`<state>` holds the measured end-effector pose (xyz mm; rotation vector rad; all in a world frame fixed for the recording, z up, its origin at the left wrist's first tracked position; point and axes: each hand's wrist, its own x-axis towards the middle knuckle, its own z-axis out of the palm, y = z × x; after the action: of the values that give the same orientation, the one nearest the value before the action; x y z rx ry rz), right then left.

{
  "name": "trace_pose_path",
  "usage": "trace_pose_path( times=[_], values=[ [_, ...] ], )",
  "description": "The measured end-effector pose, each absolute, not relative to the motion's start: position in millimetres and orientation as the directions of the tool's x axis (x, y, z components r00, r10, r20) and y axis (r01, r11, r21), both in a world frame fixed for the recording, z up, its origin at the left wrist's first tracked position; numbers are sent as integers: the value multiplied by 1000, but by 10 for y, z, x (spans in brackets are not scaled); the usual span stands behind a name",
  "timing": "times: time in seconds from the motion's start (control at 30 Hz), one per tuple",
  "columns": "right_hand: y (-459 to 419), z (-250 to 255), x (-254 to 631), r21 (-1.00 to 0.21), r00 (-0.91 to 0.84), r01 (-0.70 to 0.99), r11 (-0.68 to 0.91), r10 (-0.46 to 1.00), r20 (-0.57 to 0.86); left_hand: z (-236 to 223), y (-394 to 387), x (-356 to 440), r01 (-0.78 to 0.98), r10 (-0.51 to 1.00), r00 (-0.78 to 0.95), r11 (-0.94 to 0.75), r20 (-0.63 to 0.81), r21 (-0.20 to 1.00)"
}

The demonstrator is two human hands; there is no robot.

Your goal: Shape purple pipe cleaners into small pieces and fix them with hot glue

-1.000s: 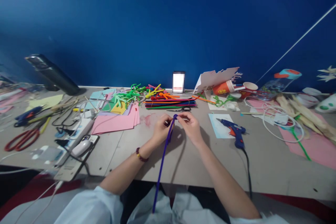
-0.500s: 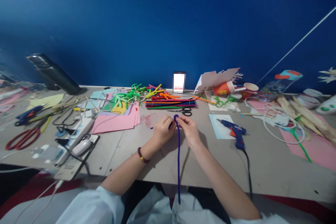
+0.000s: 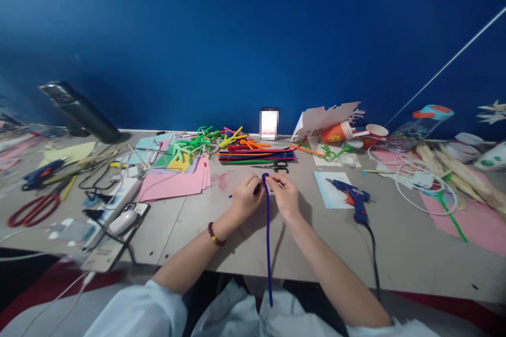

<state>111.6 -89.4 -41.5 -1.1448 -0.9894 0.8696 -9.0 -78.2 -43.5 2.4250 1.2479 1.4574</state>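
A purple pipe cleaner (image 3: 269,242) bends over at the top between my two hands, and its long end hangs down past the table's front edge. My left hand (image 3: 246,195) is closed on it, wearing a beaded bracelet at the wrist. A short purple end pokes out to the left of those fingers. My right hand (image 3: 285,196) pinches the same pipe cleaner near the bend, fingertips close to the left ones. Just beyond the hands lie small black scissors (image 3: 281,167) and a bundle of coloured pipe cleaners (image 3: 256,156).
A blue glue gun (image 3: 358,201) rests on a card at right, its cord running off the front edge. Pink paper (image 3: 174,184), a power strip (image 3: 113,210) and red-handled scissors (image 3: 35,209) lie at left. A phone (image 3: 269,124) stands against the blue wall.
Both hands keep their grip on the purple pipe cleaner at nearly the same spot. Its hanging part has shifted very slightly, and the fingers have moved only a little.
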Motion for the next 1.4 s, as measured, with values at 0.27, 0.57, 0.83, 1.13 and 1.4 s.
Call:
trace_pose_path(
  times=[0.27, 0.57, 0.83, 1.13, 1.4],
  values=[
    [-901, -393, 1122, -986, 257, -106, 128, 961, 97, -441, -786, -86, 569, 683, 196, -664, 704, 485],
    [-882, -357, 1187, -984, 285, -127, 128, 955, 87, -348, -760, -103, 350, 818, 144, -568, 557, 745],
    [-819, -355, 1283, -964, 274, -202, 173, 955, 114, -392, -708, -73, 156, 937, 165, -334, 308, 930],
    [-827, -272, 1413, -744, -78, 453, 491, 853, 516, -382, -684, -155, 396, 795, 259, -606, 549, 690],
    [-782, -341, 1464, -584, -191, 616, 529, 819, 541, -453, -705, -157, 565, 718, 323, -669, 617, 482]
  ],
)
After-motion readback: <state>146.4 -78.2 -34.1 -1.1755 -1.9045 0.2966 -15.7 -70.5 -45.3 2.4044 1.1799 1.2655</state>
